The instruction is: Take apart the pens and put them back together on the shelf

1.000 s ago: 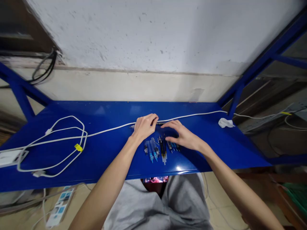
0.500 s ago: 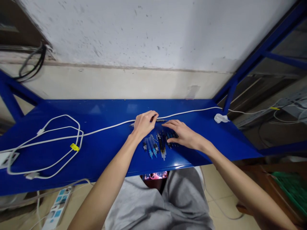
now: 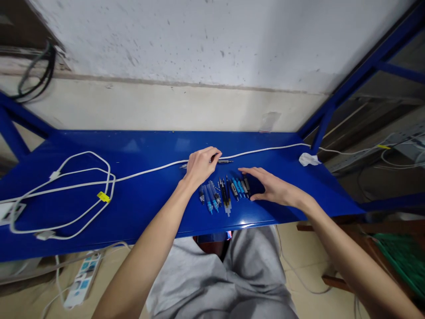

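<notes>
On the blue table (image 3: 149, 201), my left hand (image 3: 202, 166) is bent with thumb and index finger together over the row of small metal pen parts; whatever lies between the fingertips is too small to make out. One slim dark pen part (image 3: 226, 161) shows just right of it. My right hand (image 3: 270, 188) has its thumb and fingers spread, empty, beside several grey and blue pen grips (image 3: 239, 188). Left of those lie dark-tipped refills (image 3: 225, 197), and further left clear blue pen barrels (image 3: 210, 197).
A white cable (image 3: 149, 170) crosses the table behind the parts and loops at the left, with a yellow tag (image 3: 103, 196). Crumpled white tissue (image 3: 308, 159) lies at the right. A power strip (image 3: 83, 279) is on the floor.
My right hand has moved right, off the pen grips, which now show fully. My left hand stays nearly in place. The view has shifted slightly.
</notes>
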